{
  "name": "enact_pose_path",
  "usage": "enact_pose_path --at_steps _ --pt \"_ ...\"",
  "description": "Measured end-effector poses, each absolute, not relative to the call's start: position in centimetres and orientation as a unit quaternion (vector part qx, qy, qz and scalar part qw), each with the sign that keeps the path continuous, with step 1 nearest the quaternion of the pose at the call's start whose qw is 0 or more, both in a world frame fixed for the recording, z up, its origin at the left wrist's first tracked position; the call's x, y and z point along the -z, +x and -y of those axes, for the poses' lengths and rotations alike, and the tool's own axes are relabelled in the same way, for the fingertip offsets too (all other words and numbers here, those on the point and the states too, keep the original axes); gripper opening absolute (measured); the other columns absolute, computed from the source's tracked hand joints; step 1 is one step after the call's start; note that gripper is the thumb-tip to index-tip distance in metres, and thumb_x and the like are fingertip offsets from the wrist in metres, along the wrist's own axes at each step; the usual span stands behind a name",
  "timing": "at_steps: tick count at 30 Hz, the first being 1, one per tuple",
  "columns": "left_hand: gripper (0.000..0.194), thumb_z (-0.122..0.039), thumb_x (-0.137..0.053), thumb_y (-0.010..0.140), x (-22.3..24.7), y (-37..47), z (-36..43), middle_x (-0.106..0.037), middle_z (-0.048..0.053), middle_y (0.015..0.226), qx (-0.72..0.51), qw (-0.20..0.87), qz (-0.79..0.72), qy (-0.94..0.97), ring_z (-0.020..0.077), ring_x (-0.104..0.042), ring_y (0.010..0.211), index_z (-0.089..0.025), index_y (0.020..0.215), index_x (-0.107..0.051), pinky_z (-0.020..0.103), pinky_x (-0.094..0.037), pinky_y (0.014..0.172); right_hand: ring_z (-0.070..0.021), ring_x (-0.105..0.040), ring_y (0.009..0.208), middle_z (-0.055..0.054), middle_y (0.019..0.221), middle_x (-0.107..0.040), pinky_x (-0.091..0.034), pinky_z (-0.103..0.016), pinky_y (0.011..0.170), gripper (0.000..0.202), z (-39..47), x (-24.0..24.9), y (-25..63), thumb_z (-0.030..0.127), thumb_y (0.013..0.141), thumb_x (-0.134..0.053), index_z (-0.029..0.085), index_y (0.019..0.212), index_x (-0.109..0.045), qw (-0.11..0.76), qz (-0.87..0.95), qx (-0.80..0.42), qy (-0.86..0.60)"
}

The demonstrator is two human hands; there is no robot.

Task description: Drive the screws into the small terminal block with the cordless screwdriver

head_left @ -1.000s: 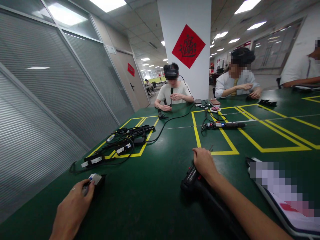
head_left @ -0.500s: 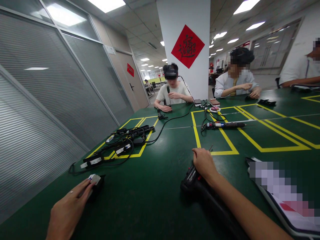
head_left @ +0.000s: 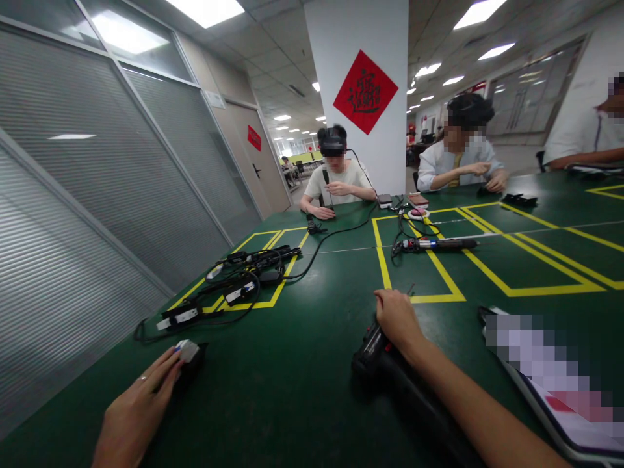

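At the lower left, my left hand (head_left: 139,403) pinches a small black object with a white label (head_left: 188,351) just above or on the green table (head_left: 273,390). My right hand (head_left: 398,318) is closed beside the head of a black tool with a thick handle (head_left: 373,351), right of centre. A thin dark tip pokes out past its fingers, so it seems to hold something slim, but I cannot make out what. The black handle runs under my right forearm.
Black cabled devices (head_left: 238,286) lie within yellow tape at the left. A pen-like tool (head_left: 439,245) with cables lies beyond my right hand. A tablet-like device (head_left: 556,390) is at the right. People sit across the table, one holding a screwdriver-like tool (head_left: 326,182).
My left hand and the labelled object have shifted very slightly. My right hand has stayed in place.
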State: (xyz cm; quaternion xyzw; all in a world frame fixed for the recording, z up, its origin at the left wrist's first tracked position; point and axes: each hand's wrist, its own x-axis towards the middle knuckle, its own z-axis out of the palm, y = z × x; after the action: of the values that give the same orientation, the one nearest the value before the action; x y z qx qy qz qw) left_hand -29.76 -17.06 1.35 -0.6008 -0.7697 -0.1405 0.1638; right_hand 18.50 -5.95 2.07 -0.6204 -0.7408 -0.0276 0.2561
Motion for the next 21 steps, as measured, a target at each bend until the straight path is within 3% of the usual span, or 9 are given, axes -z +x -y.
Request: enact_pose_path --at_steps 6,11,15,18,21 --pt "0.048 -0.039 -0.031 0.080 -0.2 -31.8 17.3 -0.037 -0.002 0.136 0.136 0.187 0.735 -0.637 0.0232 -0.049 0.110 -0.024 0.126 -0.039 0.035 -0.043 0.092 -0.0167 -0.060 0.085 -0.003 0.096 -0.062 -0.047 -0.038 0.076 0.018 6.0 -2.1 18.5 0.025 0.085 -0.050 0.016 0.099 -0.057 0.260 0.739 0.031 -0.620" --pt "0.041 -0.043 -0.032 0.081 -1.2 -29.2 16.9 -0.042 0.000 0.131 0.167 0.159 0.767 -0.599 0.0239 -0.049 0.109 -0.025 0.113 -0.050 0.035 -0.045 0.087 -0.0166 -0.060 0.085 -0.003 0.095 -0.062 -0.047 -0.038 0.075 0.017 6.0 -2.1 18.5 0.024 0.085 -0.050 0.016 0.099 -0.058 0.261 0.741 0.033 -0.617" --pt "0.042 -0.048 -0.035 0.080 -2.1 -26.5 16.5 -0.050 0.006 0.121 0.198 0.142 0.771 -0.589 0.0251 -0.051 0.104 -0.019 0.103 -0.056 0.035 -0.045 0.084 -0.0165 -0.060 0.084 -0.003 0.095 -0.062 -0.047 -0.038 0.075 0.017 6.0 -2.1 18.4 0.024 0.085 -0.051 0.016 0.098 -0.058 0.261 0.741 0.035 -0.617" --pt "0.044 -0.049 -0.034 0.080 -2.5 -26.1 16.6 -0.051 0.005 0.121 0.228 0.136 0.785 -0.560 0.0244 -0.053 0.101 -0.020 0.106 -0.055 0.034 -0.044 0.083 -0.0163 -0.060 0.083 -0.003 0.094 -0.062 -0.048 -0.038 0.074 0.016 6.0 -2.1 18.5 0.024 0.085 -0.051 0.016 0.097 -0.058 0.261 0.742 0.037 -0.617" --pt "0.048 -0.053 -0.028 0.081 -2.9 -26.8 16.8 -0.054 0.001 0.119 0.248 0.095 0.825 -0.499 0.0220 -0.057 0.092 -0.026 0.113 -0.052 0.030 -0.047 0.071 -0.0162 -0.060 0.083 -0.003 0.093 -0.062 -0.048 -0.037 0.074 0.017 6.0 -2.0 18.5 0.024 0.085 -0.051 0.016 0.098 -0.058 0.262 0.741 0.040 -0.616"
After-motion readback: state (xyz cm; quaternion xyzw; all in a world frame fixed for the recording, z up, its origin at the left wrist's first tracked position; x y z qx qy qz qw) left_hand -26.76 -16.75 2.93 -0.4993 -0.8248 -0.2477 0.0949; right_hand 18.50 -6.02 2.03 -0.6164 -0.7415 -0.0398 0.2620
